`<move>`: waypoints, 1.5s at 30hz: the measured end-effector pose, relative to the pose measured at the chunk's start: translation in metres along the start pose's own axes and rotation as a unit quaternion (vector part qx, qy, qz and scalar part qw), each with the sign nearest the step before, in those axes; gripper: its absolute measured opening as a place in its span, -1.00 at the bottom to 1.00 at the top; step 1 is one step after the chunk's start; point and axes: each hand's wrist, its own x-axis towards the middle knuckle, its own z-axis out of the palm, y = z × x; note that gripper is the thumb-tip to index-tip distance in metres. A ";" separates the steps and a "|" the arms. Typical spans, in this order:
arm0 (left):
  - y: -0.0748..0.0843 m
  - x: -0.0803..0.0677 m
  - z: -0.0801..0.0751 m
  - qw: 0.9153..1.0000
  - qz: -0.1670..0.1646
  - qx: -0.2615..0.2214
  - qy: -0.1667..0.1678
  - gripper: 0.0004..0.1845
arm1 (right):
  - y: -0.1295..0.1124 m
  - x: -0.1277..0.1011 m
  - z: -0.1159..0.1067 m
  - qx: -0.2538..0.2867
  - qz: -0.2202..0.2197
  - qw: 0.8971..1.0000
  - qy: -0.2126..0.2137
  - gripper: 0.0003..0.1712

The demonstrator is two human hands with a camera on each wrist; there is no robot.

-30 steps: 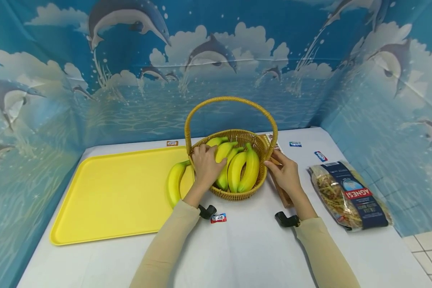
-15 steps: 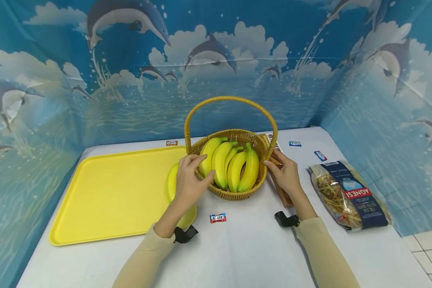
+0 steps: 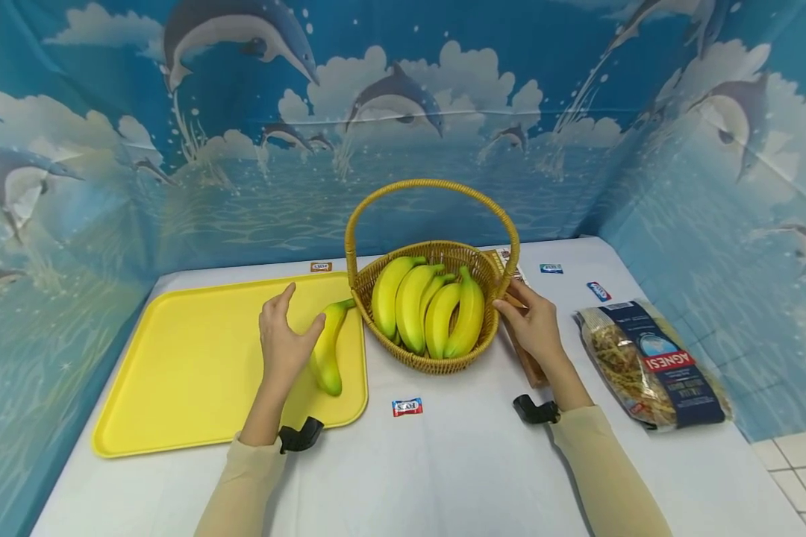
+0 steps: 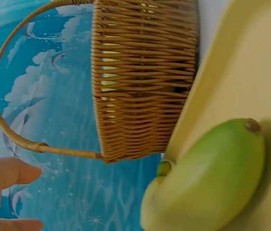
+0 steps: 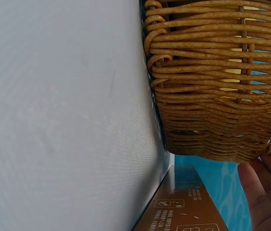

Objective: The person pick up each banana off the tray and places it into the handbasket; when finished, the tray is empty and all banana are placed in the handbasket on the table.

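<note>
Showing two bare hands at work on a white counter (image 3: 457,477). L. hand (image 3: 283,339), its grip released w/ fingers spread and straight, hovered over a yellow tray (image 3: 195,358), thumb beside a single banana (image 3: 327,344) that lay on the tray's right part, stem end pointing toward the basket; whether thumb touched fruit could not be told. L. wrist view showed the same banana (image 4: 212,178) lying on the tray (image 4: 251,62), greenish at its tip. R. hand (image 3: 532,322) rested against the right rim of a wicker basket (image 3: 477,350) w/ a hoop handle, fingers fairly straight against the weave, not curled round it. The basket stood just right of the tray and held a bunch of bananas (image 3: 430,306). A brown carton (image 3: 525,358) lay under the r. hand, beside the basket. Farther right lay a bag of Agnesi pasta (image 3: 651,365). A small sweet wrapper (image 3: 406,406) lay in front of the basket.
</note>
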 end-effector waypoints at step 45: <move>-0.007 0.009 -0.030 0.996 -0.083 0.010 -0.038 -0.38 | 0.004 0.000 0.001 -0.005 0.002 1.000 0.006 -0.39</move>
